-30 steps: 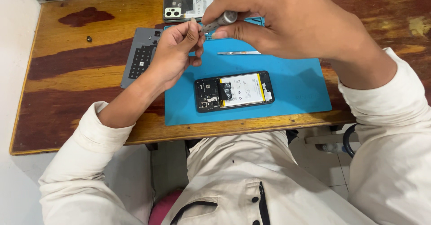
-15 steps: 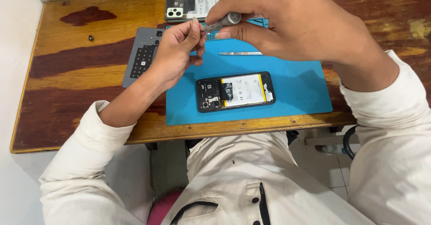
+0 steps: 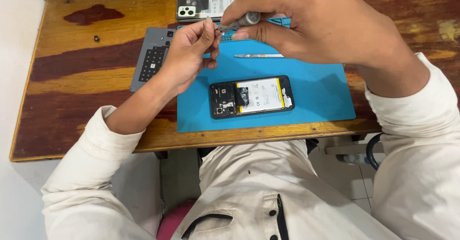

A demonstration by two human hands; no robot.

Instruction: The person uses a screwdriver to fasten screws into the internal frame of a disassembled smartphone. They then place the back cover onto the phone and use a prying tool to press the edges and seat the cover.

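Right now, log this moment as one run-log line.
right hand: holds screwdriver | left hand: at its tip | opened phone: on blue mat

A slim silver screwdriver (image 3: 242,22) with a knurled metal cap is held raised and nearly level. The right hand's grip pinches its thick end; its thin tip meets the left hand's grip. Below both grips lies an opened black phone (image 3: 251,96), flat, back off, its white-and-yellow battery exposed.

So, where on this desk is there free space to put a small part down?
Bare blue mat lies right of the opened phone. Bare wood lies left of the mat, below the grey tray. The top middle is crowded: both hands, screwdriver, back cover, tweezers.
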